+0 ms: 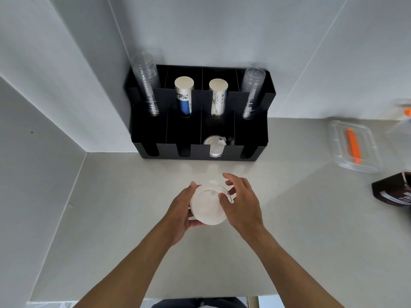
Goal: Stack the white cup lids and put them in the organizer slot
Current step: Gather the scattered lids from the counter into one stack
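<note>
You are cupping the stack of white lids [208, 205] in your left hand [181, 210], your right hand [241, 203] resting loosely open on its top. The organizer [251, 138] is lying straight ahead; its lid slot [214, 147], already holding lids, faces the stack.

Soft, even, fairly bright light; glossy reflections lie on the counter [289, 218] before the black organizer [200, 130]. Wide-angle bending warps wall lines beside it, and edges blur slightly.

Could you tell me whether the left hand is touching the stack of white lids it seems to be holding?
Touching. The head view shows the left hand wrapped around the stack of white lids, its thumb under the near rim and fingertips over the far edge.
</note>
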